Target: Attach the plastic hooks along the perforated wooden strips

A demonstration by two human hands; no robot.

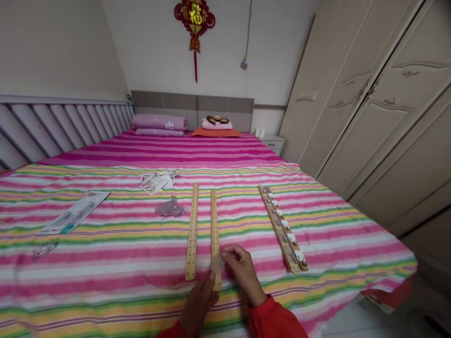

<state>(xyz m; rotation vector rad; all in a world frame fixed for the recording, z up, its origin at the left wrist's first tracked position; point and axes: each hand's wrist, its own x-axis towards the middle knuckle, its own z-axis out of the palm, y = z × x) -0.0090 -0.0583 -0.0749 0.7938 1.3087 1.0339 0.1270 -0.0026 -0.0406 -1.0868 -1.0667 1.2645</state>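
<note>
Hands at near end of wooden strip, right hand pinching blurred small piece, left hand grip unclear, forearms cropped.

Pink pillows, red wall ornament, cream wardrobe.

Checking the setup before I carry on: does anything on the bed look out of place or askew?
Nothing looks damaged. The two bare strips lie nearly parallel; the strip with hooks lies angled to their right. Loose packaging is scattered to the left.
</note>
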